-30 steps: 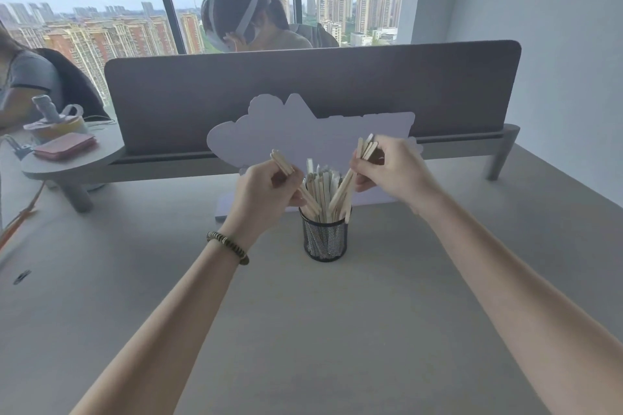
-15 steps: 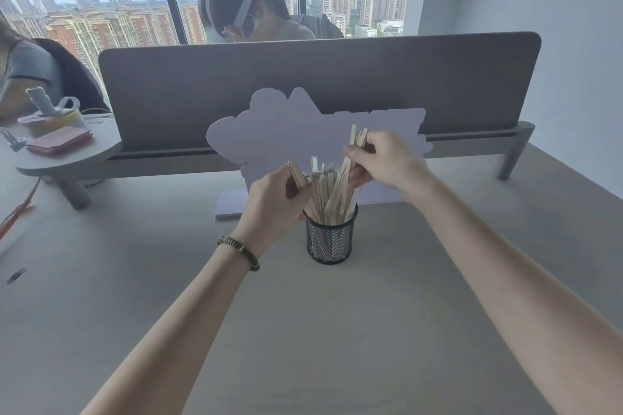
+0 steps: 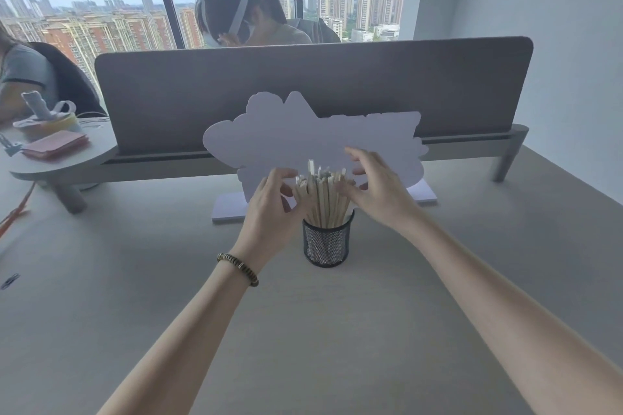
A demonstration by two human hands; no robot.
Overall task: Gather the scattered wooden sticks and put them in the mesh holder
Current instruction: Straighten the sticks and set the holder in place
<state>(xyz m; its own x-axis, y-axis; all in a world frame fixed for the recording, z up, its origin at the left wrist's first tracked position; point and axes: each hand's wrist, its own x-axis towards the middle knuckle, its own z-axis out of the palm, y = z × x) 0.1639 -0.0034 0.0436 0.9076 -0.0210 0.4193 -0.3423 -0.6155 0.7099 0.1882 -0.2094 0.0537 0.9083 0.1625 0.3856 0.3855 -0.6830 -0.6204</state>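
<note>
Cloud-shaped white cutout (image 3: pixel 313 141) upright before grey divider (image 3: pixel 313 84)

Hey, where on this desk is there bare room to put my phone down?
The widest bare patch of desk lies between your forearms, in front of the mesh holder. More lies right of the holder, toward the wall. It is crowded behind the holder, where both hands flank the sticks against the white cutout sign.

The two bundles formerly pinched above the mesh holder (image 3: pixel 326 242) have been released; all wooden sticks (image 3: pixel 322 199) are now stood inside it. The left hand (image 3: pixel 273 209) and right hand (image 3: pixel 377 189) have been opened, fingers spread loosely at either side of the stick tops.
</note>
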